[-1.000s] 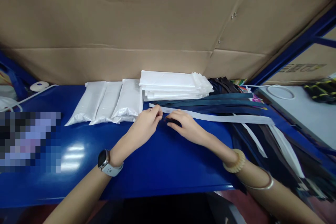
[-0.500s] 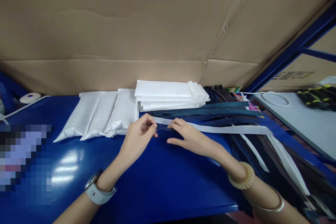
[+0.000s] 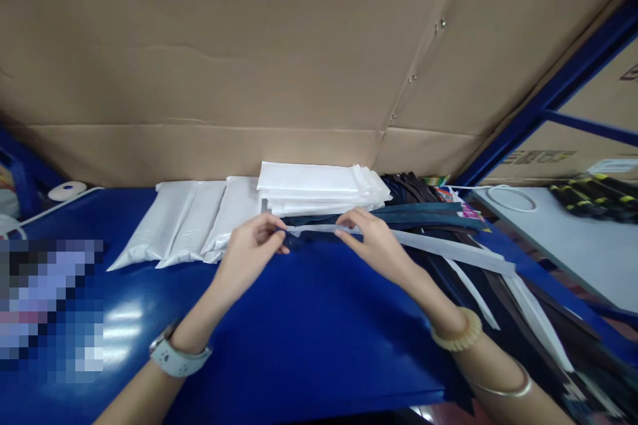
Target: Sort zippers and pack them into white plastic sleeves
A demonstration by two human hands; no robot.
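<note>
A long white zipper strip (image 3: 448, 247) runs across the blue table (image 3: 309, 332) from between my hands to the right. My left hand (image 3: 254, 242) is closed in a pinch at the strip's left end, where a small dark piece shows at the fingertips. My right hand (image 3: 371, 236) is closed around the strip further right, thumb and fingers near each other. Behind my hands lie dark teal strips (image 3: 423, 214) and a stack of white plastic packets (image 3: 312, 178). Three filled white bags (image 3: 159, 220) rest left of the stack.
Many dark and white strips (image 3: 538, 319) spread over the table's right side. A white tape roll (image 3: 67, 190) lies at the back left. Brown cardboard (image 3: 224, 66) stands behind, and a blue frame bar (image 3: 553, 93) slants at the right.
My hands have moved apart, the left slightly left and the right to the right, with the right fingers now closed on the strip. The strip's near part has shifted, and the view has tilted slightly.
</note>
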